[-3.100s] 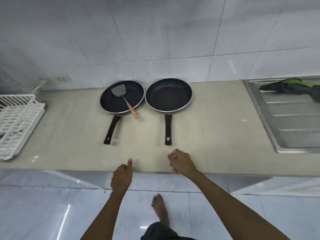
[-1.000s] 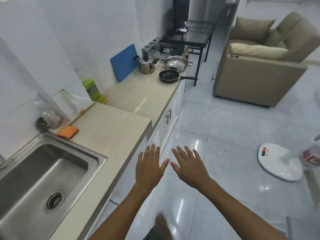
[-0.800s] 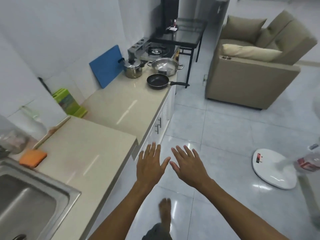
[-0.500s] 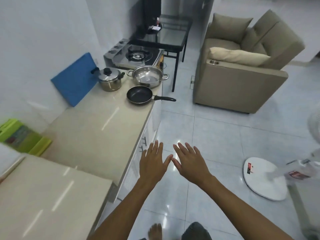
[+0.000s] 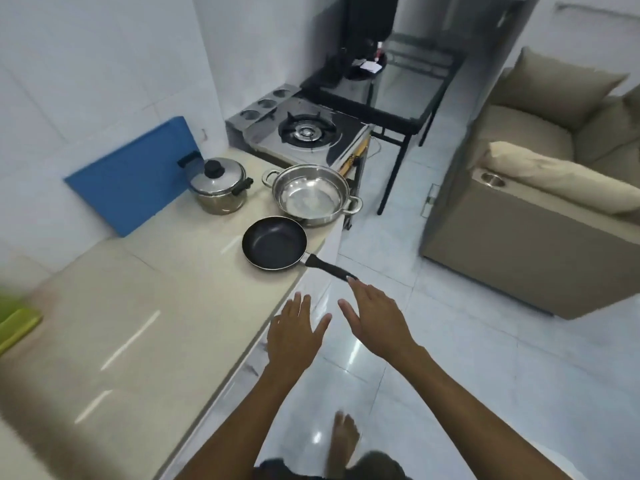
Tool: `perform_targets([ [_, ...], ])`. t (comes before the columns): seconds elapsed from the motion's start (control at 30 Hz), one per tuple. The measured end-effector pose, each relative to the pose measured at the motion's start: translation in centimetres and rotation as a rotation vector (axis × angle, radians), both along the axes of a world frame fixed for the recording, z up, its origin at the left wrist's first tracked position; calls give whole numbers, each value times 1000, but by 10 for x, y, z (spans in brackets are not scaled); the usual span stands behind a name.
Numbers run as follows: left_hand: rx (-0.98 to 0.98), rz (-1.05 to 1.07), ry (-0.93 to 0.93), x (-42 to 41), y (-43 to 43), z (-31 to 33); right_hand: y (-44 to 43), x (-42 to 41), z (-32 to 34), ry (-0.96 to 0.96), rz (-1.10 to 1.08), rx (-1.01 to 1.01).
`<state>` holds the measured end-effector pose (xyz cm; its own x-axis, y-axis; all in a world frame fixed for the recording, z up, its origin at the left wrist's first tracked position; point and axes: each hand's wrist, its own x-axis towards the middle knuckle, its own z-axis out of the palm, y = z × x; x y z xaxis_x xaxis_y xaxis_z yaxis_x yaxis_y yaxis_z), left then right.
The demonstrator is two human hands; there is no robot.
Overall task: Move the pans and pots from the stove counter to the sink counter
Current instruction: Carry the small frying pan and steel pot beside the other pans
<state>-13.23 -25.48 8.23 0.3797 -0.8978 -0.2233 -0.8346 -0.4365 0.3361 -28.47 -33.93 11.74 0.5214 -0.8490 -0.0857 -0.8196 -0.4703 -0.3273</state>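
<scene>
A black frying pan [image 5: 274,247] lies on the beige stove counter [image 5: 149,306], its black handle sticking out past the counter edge. Behind it stand an open steel pot [image 5: 310,195] with two side handles and a lidded steel pot [image 5: 219,186]. My right hand [image 5: 375,315] is open, palm down, fingertips just short of the pan handle's end. My left hand [image 5: 294,336] is open beside it, over the counter's front edge. Neither hand holds anything.
A gas stove [image 5: 304,128] stands past the pots, with a black glass table [image 5: 398,88] behind it. A blue board [image 5: 135,174] leans on the wall. A beige sofa [image 5: 540,202] stands to the right across the tiled floor. Something green [image 5: 14,323] sits at the left edge.
I have turned away from the sink counter and walked toward the stove counter. The pots and pan are much closer, and my open right hand has come near the pan handle.
</scene>
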Motion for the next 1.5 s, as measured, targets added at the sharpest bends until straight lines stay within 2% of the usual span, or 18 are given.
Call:
perform_targets([
  [0.17,44,222,122,4,-63,-21,-113,22,-1,-50,30,177],
  [0.33,89,400,210,9,-125,-55,-209,49,-25,11,81,183],
  [0.4,86,528,385,14,-147,-72,-244,62,-36,20,86,188],
  [0.6,44,962,1060,33,-221,-95,-347,97,-58,80,51,217],
  [0.67,4,1068,1171,34,-237,-97,-380,110,-63,81,41,244],
  [0.83,-19,1264,1306,33,-249,-107,-434,137,-84,77,-12,335],
  [1.0,-18,1394,1374,32,-257,-116,-471,152,-114,-9,-168,615],
  [1.1,-122,1550,1452,21,-260,-119,-485,152,-125,-129,-234,824],
  [1.2,-230,1677,1447,8,-273,-122,-499,145,-135,-182,-260,958],
  [1.4,-381,1910,1287,-13,-308,-114,-515,140,-139,-185,-199,1091],
  [1.5,-391,1955,992,-23,-325,-110,-517,139,-134,-218,-203,1135],
])
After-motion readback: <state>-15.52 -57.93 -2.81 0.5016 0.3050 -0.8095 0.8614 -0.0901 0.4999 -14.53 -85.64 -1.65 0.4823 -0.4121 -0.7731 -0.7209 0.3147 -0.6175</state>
